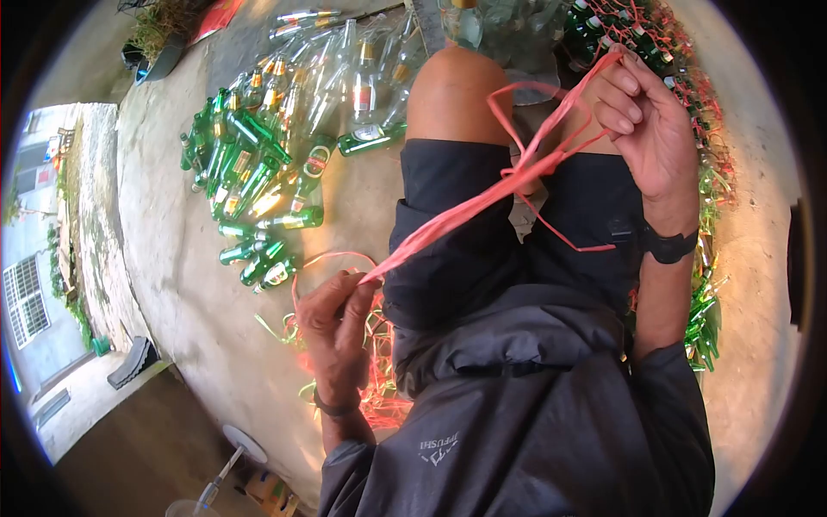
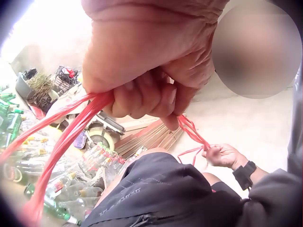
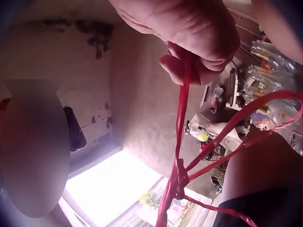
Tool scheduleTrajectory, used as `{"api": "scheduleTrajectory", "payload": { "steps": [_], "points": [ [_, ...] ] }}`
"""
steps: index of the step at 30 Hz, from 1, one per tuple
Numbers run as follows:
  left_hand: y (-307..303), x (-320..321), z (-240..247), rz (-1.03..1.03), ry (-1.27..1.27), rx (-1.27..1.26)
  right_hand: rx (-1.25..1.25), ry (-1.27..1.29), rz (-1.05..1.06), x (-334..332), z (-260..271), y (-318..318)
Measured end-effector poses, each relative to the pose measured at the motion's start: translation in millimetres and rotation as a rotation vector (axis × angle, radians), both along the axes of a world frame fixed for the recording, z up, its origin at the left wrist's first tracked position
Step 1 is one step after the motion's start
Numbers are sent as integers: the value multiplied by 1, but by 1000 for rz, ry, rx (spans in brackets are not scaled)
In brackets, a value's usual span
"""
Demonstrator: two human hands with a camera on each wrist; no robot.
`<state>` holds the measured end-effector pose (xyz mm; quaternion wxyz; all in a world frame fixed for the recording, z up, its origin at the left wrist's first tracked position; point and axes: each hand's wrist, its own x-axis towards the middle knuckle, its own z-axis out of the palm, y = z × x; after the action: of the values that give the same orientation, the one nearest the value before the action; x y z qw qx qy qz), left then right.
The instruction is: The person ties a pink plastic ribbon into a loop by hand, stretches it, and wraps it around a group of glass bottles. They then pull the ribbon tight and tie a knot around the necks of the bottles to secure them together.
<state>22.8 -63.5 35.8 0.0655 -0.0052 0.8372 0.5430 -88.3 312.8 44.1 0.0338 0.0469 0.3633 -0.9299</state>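
A length of red plastic twine [image 1: 465,205] stretches slantwise over the person's lap in the head view. My left hand [image 1: 336,323] grips its lower end, fingers curled round it, and in the left wrist view strands of it trail out on both sides of the fist. Up at the right knee, my right hand [image 1: 650,125] pinches the other end between thumb and fingers. A knot [image 3: 180,179] shows in the twine below the right hand, with a loop and a loose tail coming off it.
Green bottles [image 1: 245,164] and clear bottles [image 1: 332,77] lie in a heap on the floor at the left. More bottles under red twine [image 1: 637,34] line the right side. A tangle of loose red twine [image 1: 383,405] lies beside the left hip.
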Motion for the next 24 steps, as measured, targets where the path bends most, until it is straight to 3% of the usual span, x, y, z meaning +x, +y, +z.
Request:
{"api": "scheduleTrajectory", "payload": {
  "steps": [2, 11, 14, 16, 17, 19, 22, 24],
  "points": [
    [-2, -1, -2, 102, -63, 64, 8, 5, 2, 2, 1, 12],
    [-18, -9, -23, 113, -40, 68, 255, 67, -51, 11, 6, 49],
    [-17, -19, -23, 53, -47, 27, 321, 56, -32, 17, 13, 48],
    [-13, -28, -21, -183, -36, -292, 315, 58, -18, 21, 13, 42],
    [-7, -32, -19, -187, -34, -291, 303, 66, 2, 22, 14, 36],
    [14, -40, -6, -166, 295, -297, 321, 27, -43, 28, 18, 17],
    [53, -51, 15, -227, 337, -96, 258, 93, 81, 30, 16, 2],
    [81, -61, 10, -376, 377, -32, 275, 90, 82, 33, 21, -10]
  ]
}}
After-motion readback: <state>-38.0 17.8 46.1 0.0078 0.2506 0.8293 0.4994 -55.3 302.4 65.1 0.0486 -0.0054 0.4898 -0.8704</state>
